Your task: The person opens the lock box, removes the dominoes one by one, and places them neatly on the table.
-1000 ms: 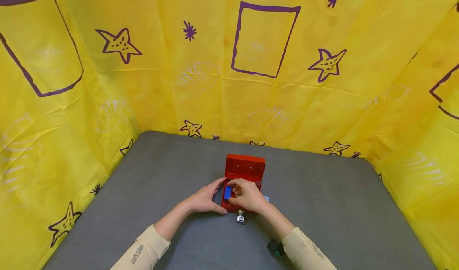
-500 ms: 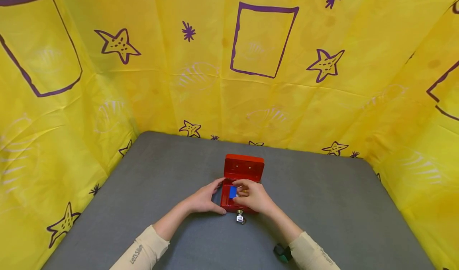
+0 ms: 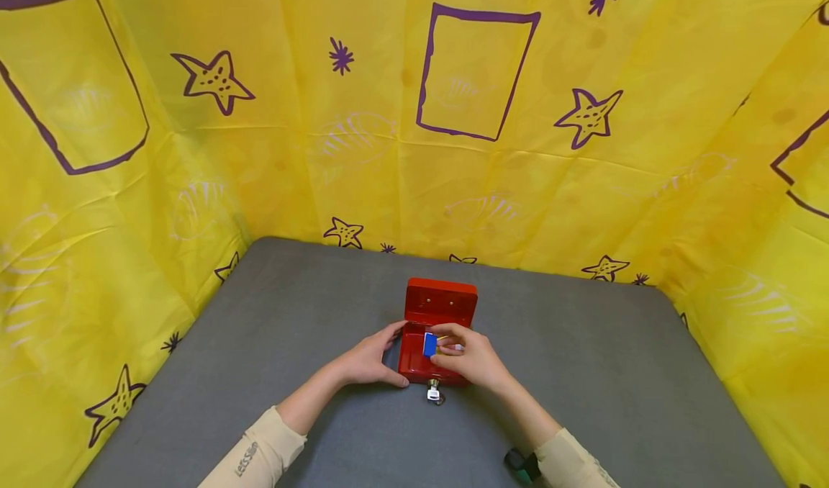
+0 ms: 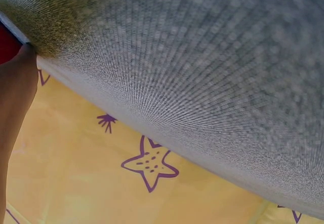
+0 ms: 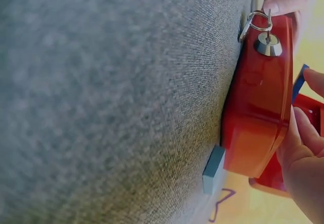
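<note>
A small red cash box (image 3: 414, 369) stands on the table with its lid (image 3: 440, 301) raised and a key (image 3: 433, 394) on a ring in its front lock. My left hand (image 3: 370, 358) holds the box at its left end, thumb at the front corner, fingers at the back corner. Over the open box, my right hand (image 3: 468, 355) pinches a small blue block (image 3: 430, 344) with a pale edge. In the right wrist view the blue block (image 5: 299, 83) shows edge-on above the box rim. Yellow and whitish bits show between the right fingers.
A pale blue block (image 5: 213, 169) lies on the table against the box's right end. A dark object (image 3: 521, 465) is by the right sleeve. The grey table (image 3: 311, 294) is enclosed by yellow cloth (image 3: 363, 186) at the back and sides.
My right hand has moved rightward over the box, carrying the blue block from the left end toward the middle. The left hand has kept its place on the box.
</note>
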Demonstrator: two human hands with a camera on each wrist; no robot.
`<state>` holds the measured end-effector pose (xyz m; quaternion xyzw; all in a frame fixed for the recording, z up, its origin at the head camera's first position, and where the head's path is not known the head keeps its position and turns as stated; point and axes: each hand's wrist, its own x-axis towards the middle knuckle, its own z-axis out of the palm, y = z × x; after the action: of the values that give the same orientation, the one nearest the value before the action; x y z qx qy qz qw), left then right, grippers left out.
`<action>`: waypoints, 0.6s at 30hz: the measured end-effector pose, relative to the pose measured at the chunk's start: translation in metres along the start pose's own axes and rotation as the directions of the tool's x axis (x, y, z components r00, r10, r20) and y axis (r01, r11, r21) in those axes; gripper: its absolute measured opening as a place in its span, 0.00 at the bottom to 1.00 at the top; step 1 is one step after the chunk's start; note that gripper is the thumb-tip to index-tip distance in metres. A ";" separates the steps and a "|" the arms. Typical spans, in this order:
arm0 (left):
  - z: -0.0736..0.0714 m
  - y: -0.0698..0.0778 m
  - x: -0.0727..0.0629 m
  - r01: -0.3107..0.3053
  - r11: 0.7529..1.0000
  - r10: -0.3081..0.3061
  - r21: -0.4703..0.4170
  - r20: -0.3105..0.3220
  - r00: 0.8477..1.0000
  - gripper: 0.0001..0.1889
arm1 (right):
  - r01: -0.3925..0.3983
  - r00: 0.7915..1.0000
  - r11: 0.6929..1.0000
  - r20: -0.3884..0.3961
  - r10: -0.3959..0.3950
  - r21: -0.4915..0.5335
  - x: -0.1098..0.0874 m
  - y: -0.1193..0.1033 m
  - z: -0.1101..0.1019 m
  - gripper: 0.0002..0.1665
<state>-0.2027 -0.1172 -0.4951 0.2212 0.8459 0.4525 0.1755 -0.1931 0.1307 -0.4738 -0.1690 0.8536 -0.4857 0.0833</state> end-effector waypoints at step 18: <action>0.000 -0.001 0.001 0.011 1.000 -0.011 0.002 -0.003 1.000 0.53 | -0.070 0.996 0.994 -0.041 0.074 0.081 -0.016 0.004 -0.016 0.29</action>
<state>-0.2034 -0.1173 -0.4959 0.2163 0.8479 0.4508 0.1764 -0.1837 0.1516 -0.4693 -0.1241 0.8406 -0.5196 0.0888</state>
